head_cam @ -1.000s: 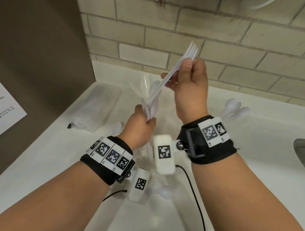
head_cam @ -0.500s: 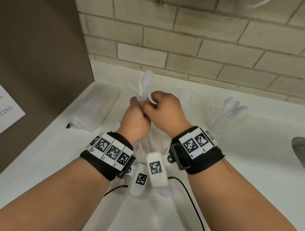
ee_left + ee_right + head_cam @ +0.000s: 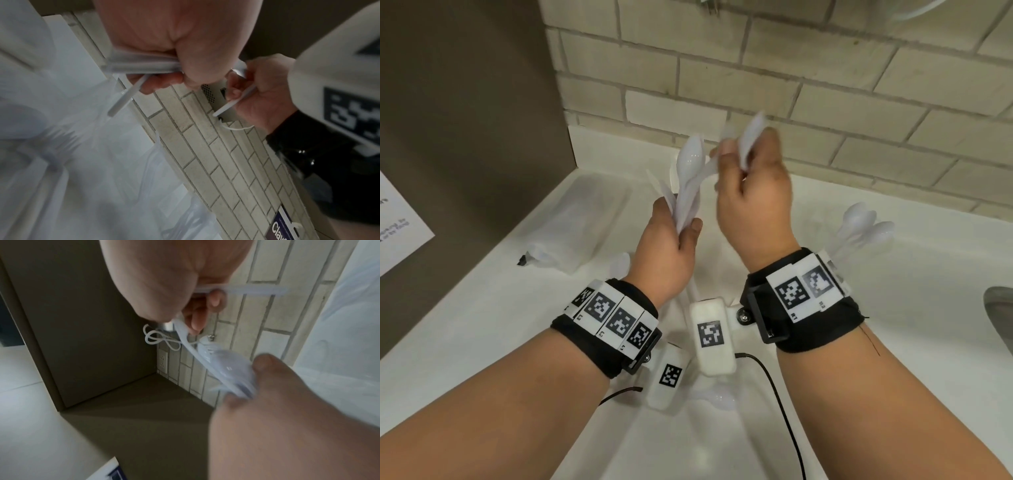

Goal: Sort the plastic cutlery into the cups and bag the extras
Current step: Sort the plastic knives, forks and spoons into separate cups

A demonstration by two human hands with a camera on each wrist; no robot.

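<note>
Both hands are raised over the white table (image 3: 482,325), close together but apart. The left hand (image 3: 667,246) is wrapped round a bunch of white plastic cutlery (image 3: 690,178) by the handles, spoon bowls pointing up and toward the far wall; from the left wrist view the handle ends stick out below the curled fingers (image 3: 162,81). The right hand (image 3: 753,202) sits just right of it and slightly higher, its fingers curled round a single white piece (image 3: 750,140) — blurred, so whether it is a spoon or something else cannot be told with certainty — with its long handle running across the palm in the left wrist view (image 3: 234,104). The held piece lies just beside the top of the bunch; whether the two touch cannot be told. To the right, past the right wrist, a clear cup (image 3: 839,250) stands on the table with white spoons (image 3: 866,226) upright in it, bowls up. At the far left of the table lies a clear plastic bag (image 3: 578,222), flat, near the brown side panel (image 3: 465,137). One loose spoon (image 3: 717,399) lies on the table near the person, under the wrist cameras. A tiled wall (image 3: 825,85) runs along the far edge, and the rim of a metal sink (image 3: 1000,315) shows at the right.
</note>
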